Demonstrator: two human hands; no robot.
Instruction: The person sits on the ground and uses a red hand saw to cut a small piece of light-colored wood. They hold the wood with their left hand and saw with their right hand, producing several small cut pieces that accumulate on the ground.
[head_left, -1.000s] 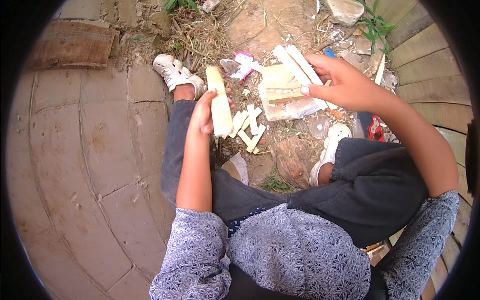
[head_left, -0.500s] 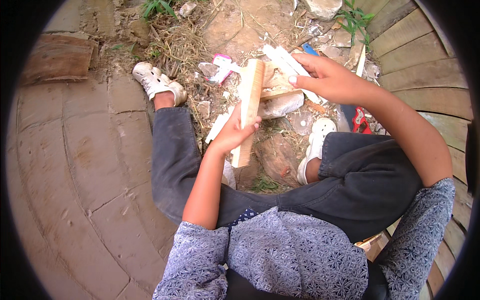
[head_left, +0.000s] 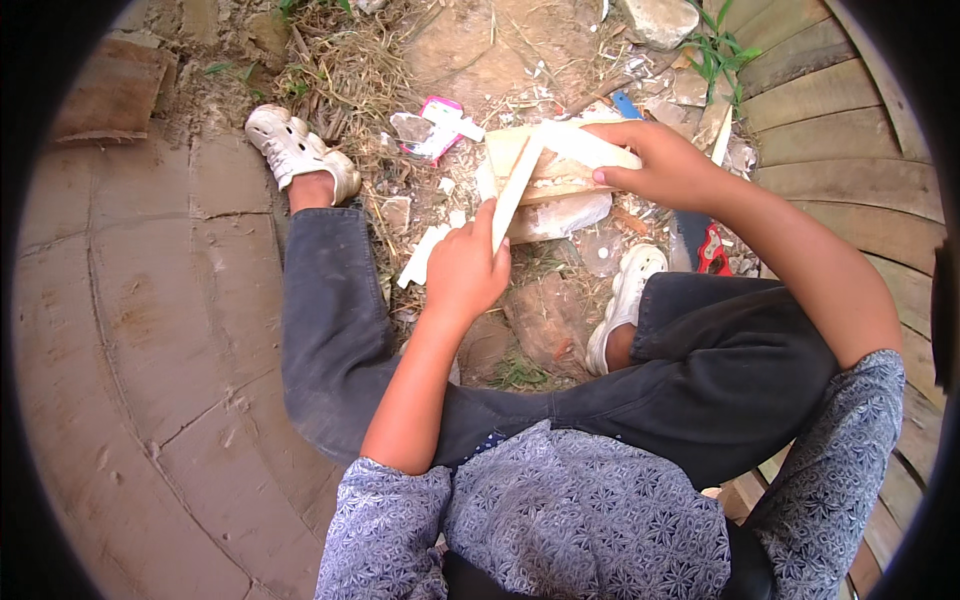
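Between my legs, my left hand [head_left: 468, 265] is closed round a pale wooden strip [head_left: 519, 190], which tilts up to the right with its narrow edge showing. My right hand [head_left: 665, 165] grips the right end of a white, flat piece [head_left: 582, 146], thumb below and fingers above. Its material is not clear. The strip's upper end meets or overlaps the white piece's left end; I cannot tell whether they touch. Behind and below them lies a light wooden board [head_left: 507, 147], on or beside a whitish stone [head_left: 560, 216].
A pink-edged packet [head_left: 440, 112] and white scraps lie on the straw-strewn ground. A saw with a red handle [head_left: 714, 250] is beside my right shoe [head_left: 632, 290]. Wooden planks [head_left: 845, 185] stand at the right; brown paving [head_left: 150, 350] extends at the left.
My left hand has turned the wooden strip from its broad face to its narrow edge and leaned it right. The white piece in my right hand has swung flatter and slightly lower.
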